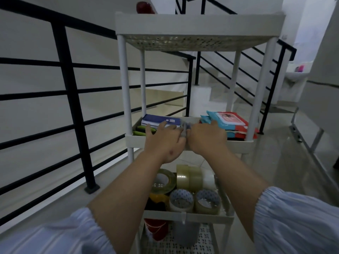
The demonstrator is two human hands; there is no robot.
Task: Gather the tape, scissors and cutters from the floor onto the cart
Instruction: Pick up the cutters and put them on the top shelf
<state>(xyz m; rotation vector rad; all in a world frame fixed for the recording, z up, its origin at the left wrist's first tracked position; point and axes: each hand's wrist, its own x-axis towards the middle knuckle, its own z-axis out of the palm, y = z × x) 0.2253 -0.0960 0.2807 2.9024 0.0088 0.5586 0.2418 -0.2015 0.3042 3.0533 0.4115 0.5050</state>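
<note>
Blue book (158, 120) – label unreadable – beside both hands (185, 139) on cart (199, 22).

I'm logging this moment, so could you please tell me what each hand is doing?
Left hand: closed on a small blurred item over the cart shelf.
Right hand: closed on that same item.

Blue notebook (159, 120) & wipes pkts (228, 121) on mid shelf; black railing (69, 88) at left.

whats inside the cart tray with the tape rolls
The tray holds several clear tape rolls, two patterned-core rolls at the front, and a yellow roll at left. The forearms cover part of the tray, so anything beneath them is hidden.
</note>
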